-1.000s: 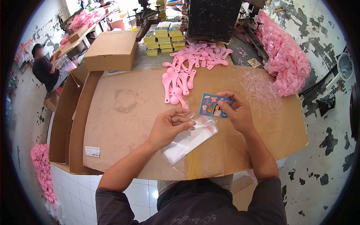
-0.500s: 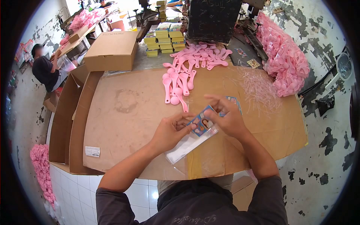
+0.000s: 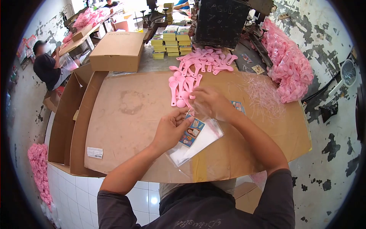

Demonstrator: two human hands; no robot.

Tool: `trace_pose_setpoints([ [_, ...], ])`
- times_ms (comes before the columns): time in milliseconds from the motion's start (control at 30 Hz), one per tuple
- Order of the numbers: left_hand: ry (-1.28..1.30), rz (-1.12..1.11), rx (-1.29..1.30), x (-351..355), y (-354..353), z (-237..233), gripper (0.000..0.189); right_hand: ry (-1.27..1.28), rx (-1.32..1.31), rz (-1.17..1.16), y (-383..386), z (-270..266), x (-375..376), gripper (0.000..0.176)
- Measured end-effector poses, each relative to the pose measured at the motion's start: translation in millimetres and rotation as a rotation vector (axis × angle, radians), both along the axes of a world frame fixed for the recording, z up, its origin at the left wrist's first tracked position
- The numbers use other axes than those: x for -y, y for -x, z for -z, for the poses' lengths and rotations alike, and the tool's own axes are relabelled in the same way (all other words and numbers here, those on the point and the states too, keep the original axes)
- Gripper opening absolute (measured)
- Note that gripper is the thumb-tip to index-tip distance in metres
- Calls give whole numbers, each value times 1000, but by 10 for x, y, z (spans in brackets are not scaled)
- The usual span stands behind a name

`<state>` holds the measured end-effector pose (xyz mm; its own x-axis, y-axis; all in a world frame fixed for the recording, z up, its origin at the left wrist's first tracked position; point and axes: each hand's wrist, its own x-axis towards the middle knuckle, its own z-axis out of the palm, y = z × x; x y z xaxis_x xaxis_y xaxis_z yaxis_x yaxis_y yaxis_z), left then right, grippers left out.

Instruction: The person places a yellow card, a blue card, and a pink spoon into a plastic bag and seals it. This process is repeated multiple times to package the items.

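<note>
My left hand pinches the mouth of a clear plastic bag that lies on the cardboard sheet. A small printed card sits inside the bag near its opening. My right hand reaches forward, its back turned to me, over the handle ends of a short row of pink plastic spoons. Its fingertips touch the spoons, and they hide whether one is gripped. More printed cards lie beside my right wrist.
A heap of pink spoons lies behind the row, with a big bag of them at right. Clear strips, yellow stacks, a black machine and a cardboard box stand around. Another person works far left.
My right hand carried a card from the stack to the bag, slid it in, then let go and moved forward to the pink spoons. The left hand kept hold of the bag.
</note>
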<state>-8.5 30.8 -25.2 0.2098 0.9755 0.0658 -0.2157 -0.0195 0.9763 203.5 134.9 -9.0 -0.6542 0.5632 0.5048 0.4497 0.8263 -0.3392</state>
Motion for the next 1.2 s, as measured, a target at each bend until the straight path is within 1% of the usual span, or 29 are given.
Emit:
trace_pose_setpoints([
  [33, -1, 6, -6, -7, 10, -1, 32, -134, 73, -47, 44, 52, -87, 34],
  [100, -1, 17, -20, -9, 36, 10, 31, -232, 176, -97, 77, 110, -160, 34],
  [167, -11, 31, -29, -21, 63, 14, 30, -157, 235, -103, 81, 131, -195, 32],
  [267, -8, 51, -9, -22, 77, 17, 28, -88, 240, -141, -85, 187, -129, 29],
  [367, -7, 62, 6, -27, 57, 25, 28, -183, 204, -87, -254, 49, 99, 27],
  [467, -2, 70, 22, -8, 43, -16, 27, 94, -156, 2, -318, -201, 343, 25],
  [567, 22, 61, 13, -1, 52, -61, 28, 220, -285, -83, -566, -262, 380, 23],
  [667, 25, 62, 24, -24, 44, -34, 31, 508, -627, -140, -709, -220, 457, 18],
  [767, 50, 89, -10, -12, 43, -36, 33, 497, -782, -79, -740, -171, 466, 22],
  [900, 71, 104, -21, 5, 15, -30, 31, 479, -669, -133, -699, -136, 472, 22],
  [967, 86, 155, -80, 8, 43, -59, 31, 464, -579, -164, -666, -160, 493, 21],
  [1000, 94, 180, -109, 11, 55, -68, 30, 465, -565, -158, -671, -175, 494, 21],
  [1067, 116, 155, -114, 13, 45, -65, 31, 468, -535, -148, -691, -207, 481, 22],
  [1167, 129, 147, -134, 14, 58, -87, 32, 531, -593, -175, -713, -221, 469, 24],
  [1200, 129, 152, -142, 14, 56, -92, 31, 516, -579, -168, -701, -226, 478, 24],
])
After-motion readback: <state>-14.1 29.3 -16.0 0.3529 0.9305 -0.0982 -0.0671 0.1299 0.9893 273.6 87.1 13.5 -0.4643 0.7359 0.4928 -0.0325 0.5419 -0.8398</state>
